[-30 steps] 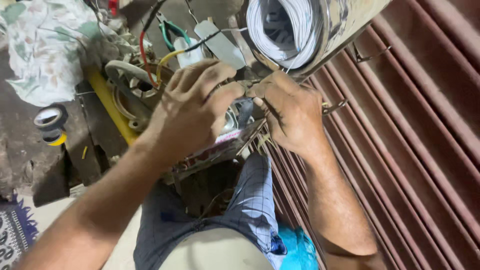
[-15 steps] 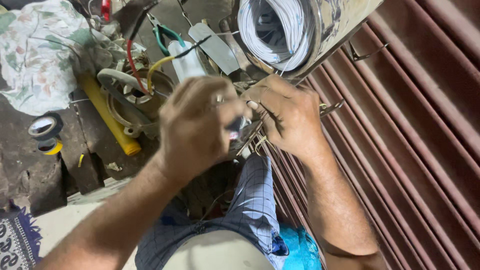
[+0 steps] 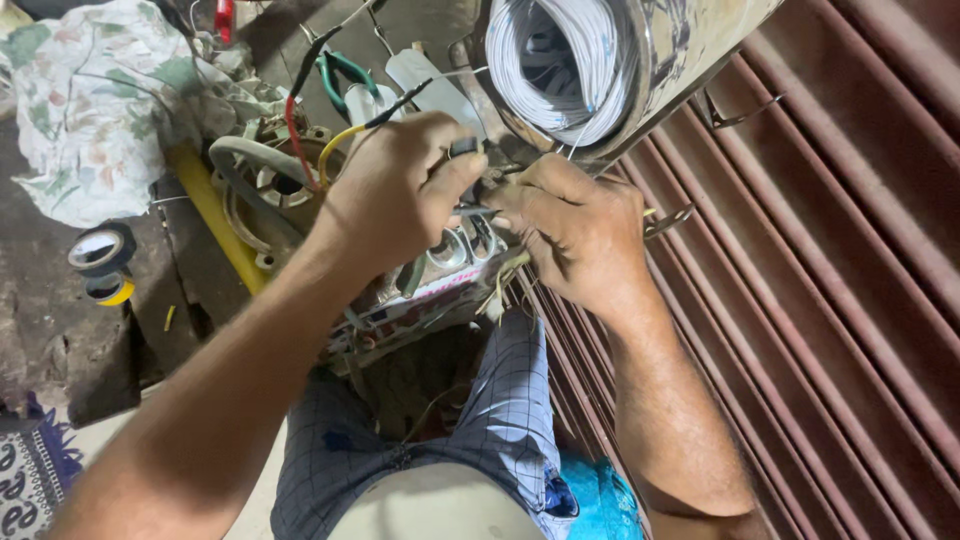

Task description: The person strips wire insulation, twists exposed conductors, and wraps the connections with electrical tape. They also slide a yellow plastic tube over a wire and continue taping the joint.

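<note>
Both hands working close together over a small motor part (image 3: 440, 270) resting on the lap; left hand (image 3: 395, 190) curled over the top of the motor part, fingers bent and closed, thumb and forefinger pinching a thin dark wire (image 3: 470, 212) just above it; right hand (image 3: 575, 230) just right of the motor part, fingers folded tight, fingertips (image 3: 505, 205) meeting the left thumb at the same wire; not possible to tell whether a tool is inside the right fist, only a thin metal end (image 3: 670, 220) showing at its far side. Red wire (image 3: 292, 130) and yellow wire (image 3: 335, 140) rising from the left of the motor part; green pliers (image 3: 345, 75) lying above it, further away; big coil of white wire (image 3: 560, 65) in a round drum above and right of the motor part; rolls of tape (image 3: 100, 262) well to the left of it on the floor; flowered cloth (image 3: 100, 100) up to the left; brown metal shutter (image 3: 830, 300) to the right.
</note>
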Tool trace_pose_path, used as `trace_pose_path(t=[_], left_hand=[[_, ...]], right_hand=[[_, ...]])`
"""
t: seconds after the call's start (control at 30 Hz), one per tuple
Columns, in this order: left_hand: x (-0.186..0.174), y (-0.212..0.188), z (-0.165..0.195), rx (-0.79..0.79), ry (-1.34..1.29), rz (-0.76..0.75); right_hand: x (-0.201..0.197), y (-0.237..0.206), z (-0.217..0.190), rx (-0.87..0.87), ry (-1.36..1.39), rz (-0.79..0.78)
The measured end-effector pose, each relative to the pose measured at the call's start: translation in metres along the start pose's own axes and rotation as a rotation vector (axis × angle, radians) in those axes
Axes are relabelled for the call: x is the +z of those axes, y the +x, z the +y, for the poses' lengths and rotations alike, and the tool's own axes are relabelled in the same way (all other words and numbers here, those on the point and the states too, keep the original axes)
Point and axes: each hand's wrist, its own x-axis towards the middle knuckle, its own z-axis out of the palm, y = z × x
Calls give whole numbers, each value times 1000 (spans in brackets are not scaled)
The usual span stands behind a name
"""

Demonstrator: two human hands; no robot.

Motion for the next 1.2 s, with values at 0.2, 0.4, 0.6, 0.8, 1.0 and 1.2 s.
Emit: trace_pose_path(t=[0.2,0.4,0.6,0.8,1.0,1.2], left_hand=[[-2,-25,-12,382,219,29],[25,-24,-35,601,604,358],[22,-48,-25,780,541,447],[38,-65,-3,812,435,458],[44,-59,5,775,293,476],[28,3,-26,386,129,418]], right_hand=[[-3,-2,4,68,18,-108],[-4,-1,-1,79,78,-94],[-4,2,-4,98,77,-50],[4,5,-7,122,64,20],[4,-1,-1,95,57,14],[6,-6,10,16,135,5]])
